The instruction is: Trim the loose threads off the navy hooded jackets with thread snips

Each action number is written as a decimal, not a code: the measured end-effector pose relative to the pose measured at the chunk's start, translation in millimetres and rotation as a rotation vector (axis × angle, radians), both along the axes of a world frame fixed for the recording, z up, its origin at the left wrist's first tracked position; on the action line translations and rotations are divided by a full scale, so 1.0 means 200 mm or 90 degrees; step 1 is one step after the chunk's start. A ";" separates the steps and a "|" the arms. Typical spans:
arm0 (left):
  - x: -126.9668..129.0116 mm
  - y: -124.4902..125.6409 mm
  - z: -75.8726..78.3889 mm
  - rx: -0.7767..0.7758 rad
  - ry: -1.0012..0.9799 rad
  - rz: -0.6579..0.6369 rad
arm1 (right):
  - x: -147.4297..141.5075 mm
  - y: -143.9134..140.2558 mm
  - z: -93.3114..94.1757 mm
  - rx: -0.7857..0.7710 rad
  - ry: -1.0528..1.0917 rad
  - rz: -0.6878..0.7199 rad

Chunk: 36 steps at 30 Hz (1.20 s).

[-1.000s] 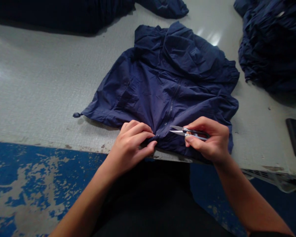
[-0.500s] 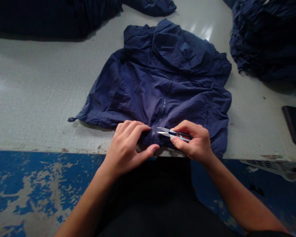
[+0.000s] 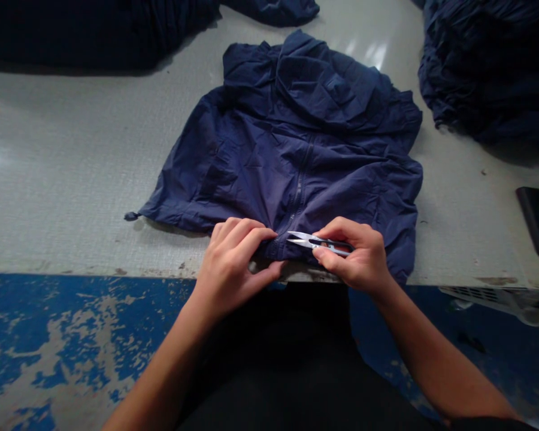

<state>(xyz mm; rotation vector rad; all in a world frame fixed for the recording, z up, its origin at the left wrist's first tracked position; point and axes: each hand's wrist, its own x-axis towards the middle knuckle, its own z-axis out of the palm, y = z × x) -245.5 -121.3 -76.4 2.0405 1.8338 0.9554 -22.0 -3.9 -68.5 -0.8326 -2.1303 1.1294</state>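
The wide grey table [image 3: 63, 173] with a fine woven-looking texture fills most of the view, its near edge chipped above a worn blue-painted floor [image 3: 49, 341]. Heaps of dark navy fabric [image 3: 489, 72] sit at its far right and far left corners. In the middle lies the crumpled navy blue thin nylon jacket [image 3: 296, 143], zipper up, hood bunched at the far end, its hem reaching the table's near edge; it lies much as it did half a second ago, only slightly smoother by the zipper. A flat black rectangular device [image 3: 536, 220] rests near the right edge. The left hand [image 3: 233, 263] pinches the hem fabric beside the zipper's lower end, fingers curled tight, hardly moved since the earlier frame. The right hand [image 3: 359, 257] is closed around small silver metal thread snips [image 3: 308, 241], blades slightly parted and pointing left, their tips now a touch closer to the left fingers.
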 end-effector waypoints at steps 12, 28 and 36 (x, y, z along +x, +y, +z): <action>-0.02 0.00 0.00 0.000 -0.033 -0.008 | 0.00 -0.03 -0.03 0.191 -0.023 0.021; 0.00 0.01 -0.02 0.022 0.003 -0.003 | -0.02 -0.03 -0.04 0.281 -0.030 0.049; -0.01 0.01 -0.03 0.029 0.002 0.001 | -0.02 -0.03 -0.04 0.277 -0.027 0.051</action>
